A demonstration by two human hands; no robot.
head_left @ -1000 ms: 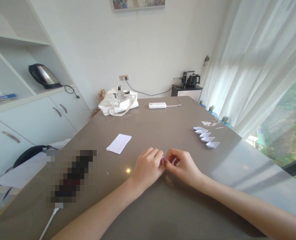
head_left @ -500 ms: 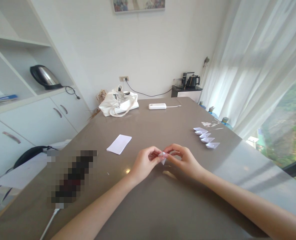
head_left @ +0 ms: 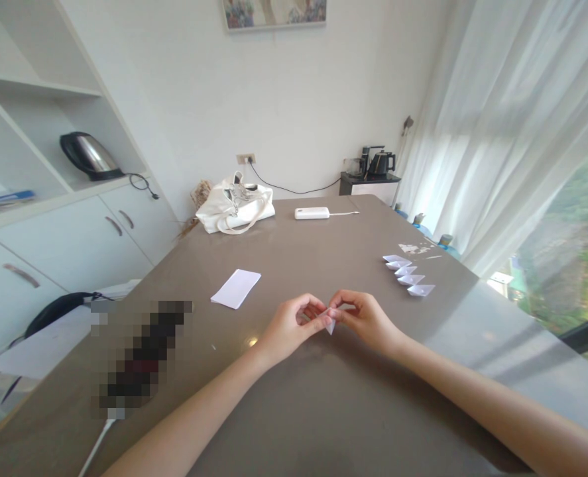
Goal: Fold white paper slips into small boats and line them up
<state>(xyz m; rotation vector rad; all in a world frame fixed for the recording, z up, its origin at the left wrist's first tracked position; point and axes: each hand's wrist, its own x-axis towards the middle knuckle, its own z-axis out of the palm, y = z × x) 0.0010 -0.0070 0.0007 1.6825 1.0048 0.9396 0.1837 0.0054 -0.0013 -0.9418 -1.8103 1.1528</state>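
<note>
Between my fingertips is a small folded piece of white paper (head_left: 331,326), its pointed lower end showing below the thumbs. My left hand (head_left: 296,324) pinches it from the left, thumb against the fingers. From the right, my right hand (head_left: 366,319) pinches the same paper, and the two thumbs nearly meet. The fingers cover most of the fold. Off to the right, several folded paper boats (head_left: 420,290) stand in a slanting row. A stack of white paper sheets (head_left: 236,289) lies flat to the left of my hands.
A white bag (head_left: 236,204) and a white power strip-like device (head_left: 311,213) with a short cable sit at the table's far end. Paper scraps (head_left: 409,248) lie near the right edge. A blurred-out dark object (head_left: 147,358) with a white cable is at the left.
Both hands have drawn closer together around the folded paper. The left thumb has slid right, and the paper's pointed end has moved slightly right and down.
</note>
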